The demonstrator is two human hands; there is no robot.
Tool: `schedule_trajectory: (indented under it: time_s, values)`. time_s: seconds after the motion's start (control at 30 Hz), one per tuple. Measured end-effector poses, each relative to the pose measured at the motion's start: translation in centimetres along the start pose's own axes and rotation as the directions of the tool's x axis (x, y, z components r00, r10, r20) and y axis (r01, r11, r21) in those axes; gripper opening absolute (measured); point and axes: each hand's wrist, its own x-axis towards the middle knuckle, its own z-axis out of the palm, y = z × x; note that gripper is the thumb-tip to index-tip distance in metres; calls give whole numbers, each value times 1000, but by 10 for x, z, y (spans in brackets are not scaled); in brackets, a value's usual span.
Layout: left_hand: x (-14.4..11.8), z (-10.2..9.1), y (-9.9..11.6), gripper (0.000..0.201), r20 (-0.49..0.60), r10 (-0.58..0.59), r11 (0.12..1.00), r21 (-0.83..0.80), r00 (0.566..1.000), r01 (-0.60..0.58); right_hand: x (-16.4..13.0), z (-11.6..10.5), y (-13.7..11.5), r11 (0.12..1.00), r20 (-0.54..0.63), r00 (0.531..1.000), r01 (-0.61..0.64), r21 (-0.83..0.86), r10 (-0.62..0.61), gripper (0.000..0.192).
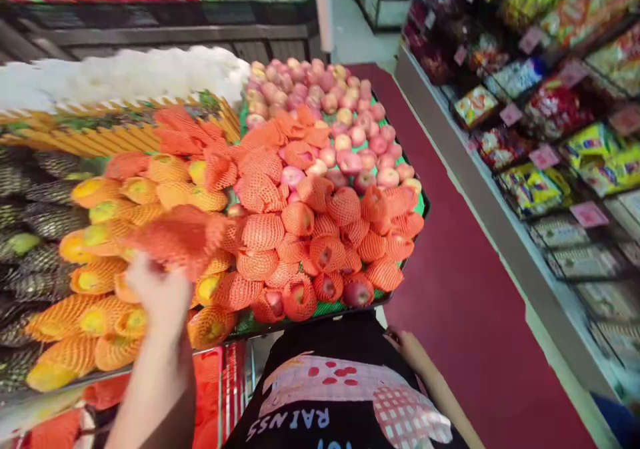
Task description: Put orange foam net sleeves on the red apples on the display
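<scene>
Head cam, left hand point(163, 296): bit blurry, fingers closed on orange-red foam netting point(175, 236)
Netting: up over yellow oval fruit in orange foam nets point(93, 279)
Right hand point(406, 344): beside the black printed clothing point(325, 332), can't tell its grip
Next door: round pink apples point(350, 162), nearer ones in orange-red mesh sleeves point(263, 232)

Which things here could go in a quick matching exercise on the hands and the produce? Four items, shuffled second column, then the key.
Column one
1. Left hand
2. Right hand
3. Unwrapped fruit
4. Yellow fruit

Column two
A. Mostly pink, massed beyond the red-netted fruit
B. In orange nets, next to the dark netted fruit
C. Blurred, holding red-orange netting
D. Low, beside the printed black clothing

Right pairs: 1-C, 2-D, 3-A, 4-B
</scene>
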Motion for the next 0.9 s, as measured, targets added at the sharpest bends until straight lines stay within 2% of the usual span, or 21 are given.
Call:
schedule_trajectory:
  time_s: [0.03,0.07,0.13,0.17,0.2,0.23,0.3,0.33,0.4,0.43,0.47,0.5,0.57,0.63,0.67,0.77,0.83,0.9]
  values:
    - [-23,8,11,21,-11,-34,999,-12,999,34,1,-27,6,998,17,1000,18,-56,-17,20]
    - [-46,18,25,18,26,-58,998,-16,998,58,2,-56,8,993,30,999,45,-107,-42,20]
    - [-91,41,58,11,156,-25,996,-82,987,38,6,-113,1,976,58,990,134,-169,-125,24]
    - [-112,53,76,11,255,31,993,-118,966,-1,8,-138,-9,963,73,974,224,-148,-215,24]
    - [-132,65,95,15,371,107,986,-160,923,-50,10,-158,-23,945,81,948,314,-89,-307,22]
    - [-149,77,114,19,477,179,976,-199,861,-93,13,-173,-39,926,91,922,378,-6,-376,24]
    - [-176,98,146,23,606,308,949,-257,734,-186,19,-188,-73,877,45,884,453,160,-465,45]
    - [-185,106,158,22,649,356,934,-260,673,-243,23,-188,-89,824,32,840,523,219,-542,62]
    - [-196,117,170,11,694,399,912,-230,599,-340,31,-179,-112,714,28,731,657,242,-682,78]
    - [-199,118,171,8,703,398,907,-204,590,-369,35,-172,-120,674,34,687,701,235,-726,78]
    - [-200,118,170,10,698,382,911,-175,605,-374,39,-166,-124,651,29,662,726,222,-749,73]
    - [-200,116,169,10,682,355,923,-148,640,-354,43,-160,-125,647,11,660,732,214,-751,65]
    - [-197,108,164,2,624,289,954,-126,726,-272,51,-152,-122,671,-86,699,708,221,-710,50]
    - [-189,100,162,8,578,241,971,-140,780,-196,58,-149,-113,700,-211,742,670,247,-636,42]
    - [-181,98,161,9,575,242,970,-159,782,-183,60,-148,-108,711,-259,755,655,257,-602,41]
    - [-138,102,158,11,614,317,948,-199,723,-247,60,-144,-92,721,-349,753,648,247,-557,43]
    - [-93,114,153,17,615,354,931,-162,705,-326,56,-139,-87,702,-381,713,684,196,-588,48]
    - [-41,132,146,20,580,351,925,-93,735,-369,50,-136,-93,664,-380,651,738,117,-657,49]
